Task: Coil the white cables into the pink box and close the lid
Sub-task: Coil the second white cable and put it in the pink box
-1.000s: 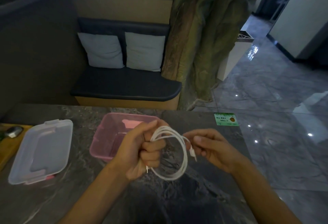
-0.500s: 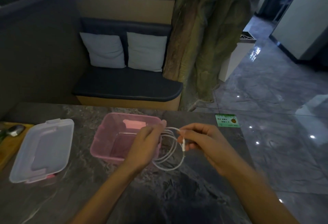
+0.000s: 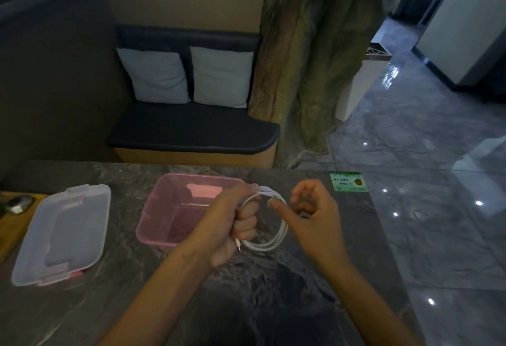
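My left hand (image 3: 232,222) is a fist around a white cable (image 3: 276,238) wound into a round coil of several loops, held just right of the pink box (image 3: 153,214). One small plug end sticks out below the fist. My right hand (image 3: 312,208) hovers beside the coil's right side with the thumb touching the loops and the fingers loosely curled; nothing is gripped in it. The pink box stands open on the dark marble table and looks empty. Its clear lid (image 3: 63,233) lies flat to the left, with pink clips at its ends.
A wooden board (image 3: 11,225) holding a metal spoon (image 3: 19,204) sits at the table's left edge. A green card (image 3: 348,181) lies at the far right corner. A bench with two pillows stands behind the table; tiled floor is to the right.
My left hand has closed into a fist on the coil and dropped slightly. My right hand has let go of the cable's plug end and opened beside the loops.
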